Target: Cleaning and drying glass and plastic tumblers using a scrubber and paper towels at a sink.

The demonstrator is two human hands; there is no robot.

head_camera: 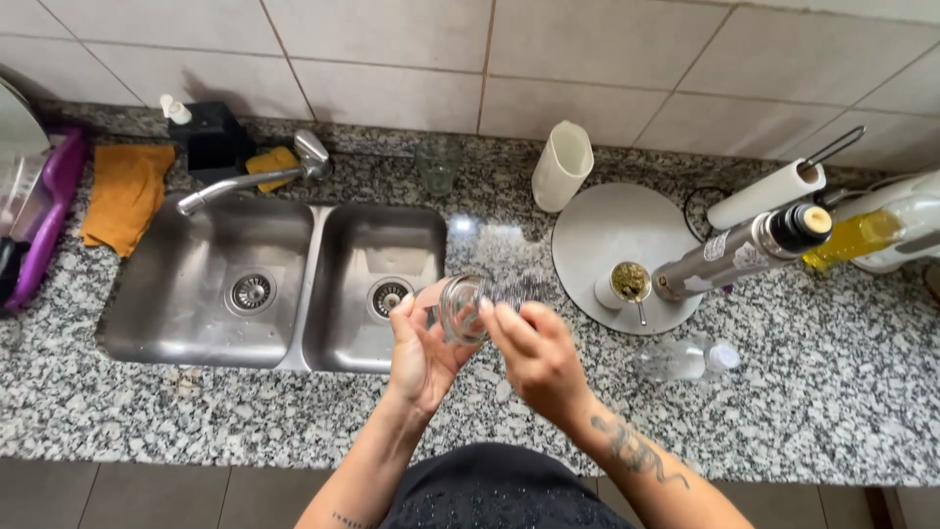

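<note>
Head view: clear glass jar (462,308) gripped between left hand (423,348) and right hand (537,355), beside steel sink (279,348)

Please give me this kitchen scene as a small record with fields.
left hand: holds clear glass jar
right hand: on the jar's other side, fingers touching it
position: above granite counter, beside double steel sink
nearby: round tray with small cup, steel flask, clear plastic bottle
</note>
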